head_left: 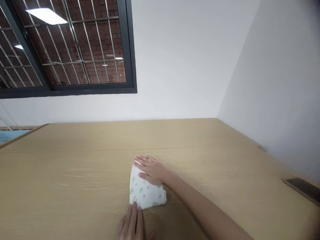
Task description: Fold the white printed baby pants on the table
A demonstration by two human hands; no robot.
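A small white cloth (145,193) with a pale green and pink print lies folded on the light wooden table (67,179). My right hand (152,169) lies flat on the cloth's far edge, fingers stretched out and pointing left. My left hand (132,226) comes in from the bottom edge, fingers straight and together, with the fingertips touching the cloth's near corner. Neither hand grips the cloth; both press on it.
The table meets white walls at the back and on the right. A dark-framed window (60,41) with bars shows a brick wall behind. A dark flat panel (305,190) is set in the table at the right edge.
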